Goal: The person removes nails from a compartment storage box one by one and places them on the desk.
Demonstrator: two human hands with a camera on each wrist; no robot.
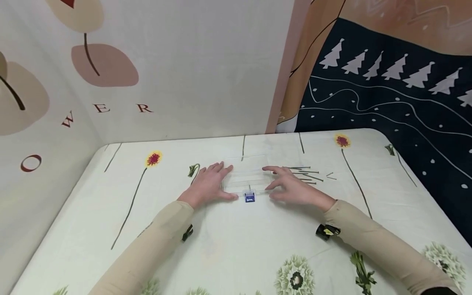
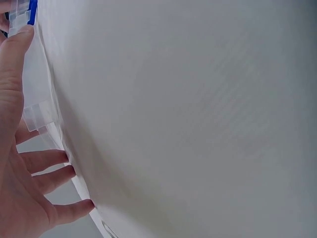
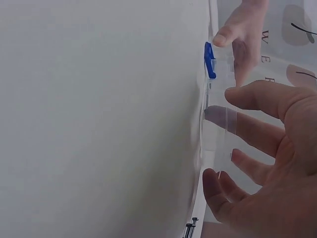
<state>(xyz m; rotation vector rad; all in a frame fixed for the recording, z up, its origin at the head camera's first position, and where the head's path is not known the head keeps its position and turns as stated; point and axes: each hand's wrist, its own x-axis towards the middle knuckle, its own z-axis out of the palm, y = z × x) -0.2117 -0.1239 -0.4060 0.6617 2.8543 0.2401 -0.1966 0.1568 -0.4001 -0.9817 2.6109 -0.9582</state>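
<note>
A clear plastic box (image 1: 241,177) with a blue latch (image 1: 250,197) on its near side lies on the table. My left hand (image 1: 209,182) rests at the box's left end, fingers spread, fingertips on the cloth and thumb along the near edge beside the latch. At the right end, my right hand (image 1: 291,186) has its fingers spread apart around the box. One finger (image 3: 221,116) of it shows through the clear plastic, its tip at a thin nail (image 3: 207,102) near the latch. Several long dark nails (image 1: 307,172) lie just right of that hand.
Two small thin pieces (image 1: 331,176) lie farther right on the flower-printed cloth (image 1: 221,246). A pale printed curtain (image 1: 206,82) stands behind the table, and a dark one with white trees (image 1: 387,102) hangs at the right.
</note>
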